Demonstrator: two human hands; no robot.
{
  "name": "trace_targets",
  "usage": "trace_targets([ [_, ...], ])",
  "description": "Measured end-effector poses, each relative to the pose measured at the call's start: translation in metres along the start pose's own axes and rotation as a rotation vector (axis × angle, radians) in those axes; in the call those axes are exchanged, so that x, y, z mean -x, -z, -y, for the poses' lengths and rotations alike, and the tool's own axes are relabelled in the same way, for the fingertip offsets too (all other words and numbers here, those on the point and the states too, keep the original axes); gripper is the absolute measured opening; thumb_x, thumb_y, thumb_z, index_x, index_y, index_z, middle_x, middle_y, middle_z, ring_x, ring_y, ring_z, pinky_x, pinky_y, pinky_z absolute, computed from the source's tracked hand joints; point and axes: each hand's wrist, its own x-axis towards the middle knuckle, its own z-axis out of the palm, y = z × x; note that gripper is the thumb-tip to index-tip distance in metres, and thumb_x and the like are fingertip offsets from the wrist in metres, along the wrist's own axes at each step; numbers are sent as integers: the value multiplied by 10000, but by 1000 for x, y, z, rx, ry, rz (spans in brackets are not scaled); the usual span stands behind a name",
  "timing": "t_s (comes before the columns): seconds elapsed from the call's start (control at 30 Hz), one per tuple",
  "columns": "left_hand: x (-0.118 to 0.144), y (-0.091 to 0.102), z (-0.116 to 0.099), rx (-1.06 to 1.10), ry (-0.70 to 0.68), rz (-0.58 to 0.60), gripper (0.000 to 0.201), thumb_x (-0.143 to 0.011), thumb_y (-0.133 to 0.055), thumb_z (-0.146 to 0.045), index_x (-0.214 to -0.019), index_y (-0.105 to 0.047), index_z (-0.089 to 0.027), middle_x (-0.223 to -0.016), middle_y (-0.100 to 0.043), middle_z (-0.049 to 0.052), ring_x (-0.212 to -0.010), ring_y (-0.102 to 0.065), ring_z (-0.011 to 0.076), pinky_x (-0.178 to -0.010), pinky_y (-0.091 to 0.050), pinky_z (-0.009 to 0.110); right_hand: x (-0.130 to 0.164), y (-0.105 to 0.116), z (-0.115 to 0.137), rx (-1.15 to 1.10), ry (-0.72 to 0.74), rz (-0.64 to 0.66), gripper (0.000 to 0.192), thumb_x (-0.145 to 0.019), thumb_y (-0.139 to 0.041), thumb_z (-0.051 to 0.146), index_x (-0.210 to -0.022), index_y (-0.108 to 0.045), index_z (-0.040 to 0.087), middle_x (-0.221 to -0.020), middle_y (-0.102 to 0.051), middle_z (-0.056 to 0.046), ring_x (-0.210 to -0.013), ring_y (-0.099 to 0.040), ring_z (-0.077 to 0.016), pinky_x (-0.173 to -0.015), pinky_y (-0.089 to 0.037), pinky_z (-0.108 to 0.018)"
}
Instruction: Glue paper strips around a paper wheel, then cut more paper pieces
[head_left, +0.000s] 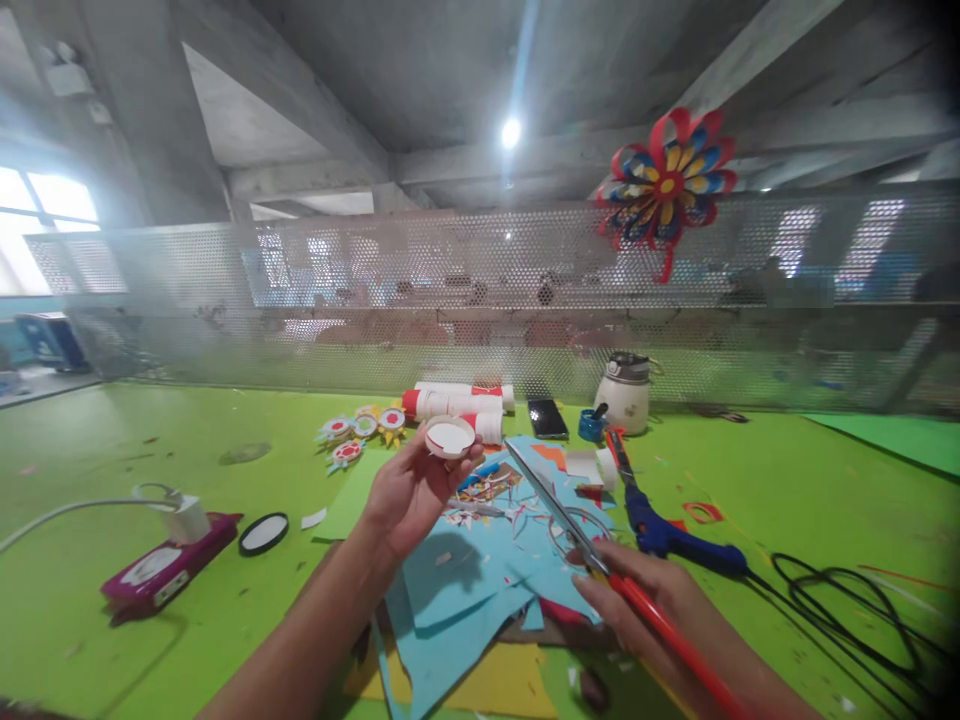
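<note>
Currently, the green desk (pixel 60 460) spans the lower frame. Scissors (pixel 555 508), right of lower centre: presumably stiff and fairly weighty; hold by the red handles (pixel 660 625). Fingers of the right hand (pixel 667 580) are partly curled around them. White round piece (pixel 450 438), frame centre: likely light and easily crushed; hold by the rim. Fingers of the left hand (pixel 420 500) grip its edge from both sides.
</note>
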Motion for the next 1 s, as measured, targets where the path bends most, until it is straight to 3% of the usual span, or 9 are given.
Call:
trace_targets([
  [0.3, 1, 5, -1, -10, 13, 113, 323, -899, -415, -132, -1168, -593, -110, -907, -710, 152, -803, -692, 229, -596, -535, 257, 3, 5, 3, -53, -21, 49, 340, -896, -483, 439, -911, -702, 179, -779, -715, -55, -649, -670, -214, -578, -563, -295],
  [0.63, 3, 3, 0, -54, 26, 126, 389, -853, -455, -121, -1221, -579, -134, -979, -703, 139, -822, -683, 234, -612, -534, 265, 5, 3, 5, -284, -104, 133, 336, -888, -513, 449, -1022, -678, 188, -765, -725, -47, -573, -697, -199, -529, -584, -279],
  [1.0, 2, 4, 1, -84, 28, 135, 377, -895, -426, -178, -1235, -578, -118, -955, -701, 159, -742, -676, 210, -599, -535, 258, 5, 5, 2, -100, -21, 82, 317, -895, -496, 433, -958, -692, 192, -800, -737, -59, -621, -687, -199, -547, -569, -270],
])
